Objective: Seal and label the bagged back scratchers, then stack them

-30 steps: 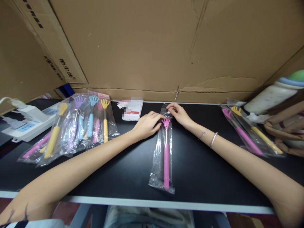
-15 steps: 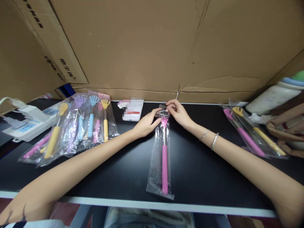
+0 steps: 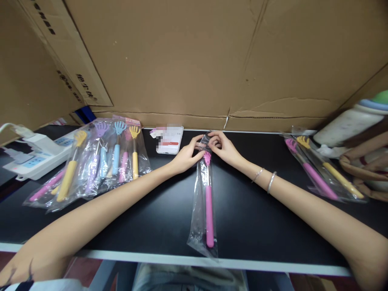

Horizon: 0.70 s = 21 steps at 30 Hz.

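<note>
A pink back scratcher [image 3: 208, 210] lies in a clear plastic bag [image 3: 198, 226] on the black table [image 3: 257, 226], its claw end pointing away from me. My left hand [image 3: 185, 155] pinches the bag's far end from the left. My right hand [image 3: 222, 147] pinches the same end from the right, with two bracelets on its wrist. Both hands meet at the bag's open top, just above the pink claw.
A heap of bagged scratchers [image 3: 97, 161] in yellow, purple, blue and pink lies at the left, by a white power strip [image 3: 33, 155]. A white card [image 3: 169, 139] sits behind my left hand. More bagged scratchers [image 3: 318, 171] lie at the right, by a bottle [image 3: 348, 121]. Cardboard [image 3: 197, 60] walls the back.
Both hands have closed in on the bag's top end. The bag has turned slightly, and its near end has shifted a little to the left.
</note>
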### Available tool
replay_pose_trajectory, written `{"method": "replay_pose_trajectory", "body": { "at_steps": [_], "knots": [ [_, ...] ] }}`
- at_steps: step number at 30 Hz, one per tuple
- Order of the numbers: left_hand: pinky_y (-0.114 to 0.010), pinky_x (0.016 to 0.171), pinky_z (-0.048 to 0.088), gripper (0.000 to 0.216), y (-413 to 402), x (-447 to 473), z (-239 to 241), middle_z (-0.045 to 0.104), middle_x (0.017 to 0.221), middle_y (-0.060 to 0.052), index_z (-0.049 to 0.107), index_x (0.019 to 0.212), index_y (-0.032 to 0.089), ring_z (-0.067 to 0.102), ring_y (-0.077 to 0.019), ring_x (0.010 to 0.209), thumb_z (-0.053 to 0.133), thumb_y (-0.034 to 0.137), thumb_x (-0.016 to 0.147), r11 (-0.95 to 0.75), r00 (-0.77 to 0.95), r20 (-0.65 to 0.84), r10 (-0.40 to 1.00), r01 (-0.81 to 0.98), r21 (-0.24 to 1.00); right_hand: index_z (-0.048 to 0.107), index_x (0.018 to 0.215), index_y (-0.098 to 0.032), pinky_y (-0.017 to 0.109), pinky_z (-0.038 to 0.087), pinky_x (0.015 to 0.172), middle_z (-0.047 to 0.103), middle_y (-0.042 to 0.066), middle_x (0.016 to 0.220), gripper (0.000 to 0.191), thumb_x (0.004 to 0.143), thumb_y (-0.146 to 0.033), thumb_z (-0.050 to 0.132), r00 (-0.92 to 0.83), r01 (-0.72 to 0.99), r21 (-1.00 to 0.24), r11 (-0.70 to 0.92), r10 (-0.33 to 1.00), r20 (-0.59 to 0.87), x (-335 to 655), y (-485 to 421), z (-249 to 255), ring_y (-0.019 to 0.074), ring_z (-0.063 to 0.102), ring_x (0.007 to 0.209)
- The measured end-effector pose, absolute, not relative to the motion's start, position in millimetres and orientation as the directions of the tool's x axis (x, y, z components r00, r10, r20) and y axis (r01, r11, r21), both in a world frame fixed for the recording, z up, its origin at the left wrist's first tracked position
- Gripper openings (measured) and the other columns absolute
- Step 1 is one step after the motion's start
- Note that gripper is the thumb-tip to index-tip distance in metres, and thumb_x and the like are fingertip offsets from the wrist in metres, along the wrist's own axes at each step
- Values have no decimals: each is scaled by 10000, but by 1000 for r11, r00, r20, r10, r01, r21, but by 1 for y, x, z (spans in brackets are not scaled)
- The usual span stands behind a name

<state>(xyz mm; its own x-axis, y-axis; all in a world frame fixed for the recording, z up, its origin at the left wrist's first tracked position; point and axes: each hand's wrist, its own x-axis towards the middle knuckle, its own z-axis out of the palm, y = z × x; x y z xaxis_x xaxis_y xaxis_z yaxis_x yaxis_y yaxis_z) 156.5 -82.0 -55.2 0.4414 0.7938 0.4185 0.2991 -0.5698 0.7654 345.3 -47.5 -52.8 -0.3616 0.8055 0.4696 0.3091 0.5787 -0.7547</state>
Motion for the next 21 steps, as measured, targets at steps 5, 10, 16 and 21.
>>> {"method": "replay_pose_trajectory", "body": {
  "at_steps": [5, 10, 16, 21],
  "knots": [
    [-403, 1022, 415, 527, -82, 156, -55, 624, 1165, -133, 318, 1349, 150, 582, -201, 1121, 505, 274, 873, -578, 442, 417, 794, 336, 744, 484, 997, -209, 281, 455, 653, 550, -4, 764, 220, 789, -250, 547, -368, 324, -747, 580, 805, 465, 346, -48, -53, 133, 554, 706],
    [-401, 1033, 401, 514, -83, 157, -54, 612, 1200, -128, 341, 1347, 156, 575, -204, 1132, 495, 282, 873, -589, 447, 419, 790, 364, 722, 489, 930, -213, 275, 435, 642, 541, 2, 770, 147, 795, -254, 530, -372, 352, -716, 603, 792, 484, 345, -51, -50, 138, 541, 723],
    [-408, 1039, 390, 492, -83, 157, -54, 594, 1226, -139, 344, 1340, 150, 563, -204, 1142, 473, 283, 884, -598, 462, 413, 785, 390, 700, 486, 888, -207, 282, 422, 644, 564, 24, 828, 77, 826, -252, 495, -389, 389, -688, 613, 786, 480, 345, -52, -48, 148, 536, 747],
    [-405, 1036, 392, 481, -83, 156, -53, 599, 1210, -140, 342, 1335, 150, 563, -202, 1139, 459, 286, 889, -612, 476, 419, 773, 387, 689, 488, 892, -206, 281, 415, 639, 579, 33, 882, 66, 841, -247, 477, -394, 382, -682, 623, 778, 490, 345, -52, -47, 147, 534, 746]
  ]
}}
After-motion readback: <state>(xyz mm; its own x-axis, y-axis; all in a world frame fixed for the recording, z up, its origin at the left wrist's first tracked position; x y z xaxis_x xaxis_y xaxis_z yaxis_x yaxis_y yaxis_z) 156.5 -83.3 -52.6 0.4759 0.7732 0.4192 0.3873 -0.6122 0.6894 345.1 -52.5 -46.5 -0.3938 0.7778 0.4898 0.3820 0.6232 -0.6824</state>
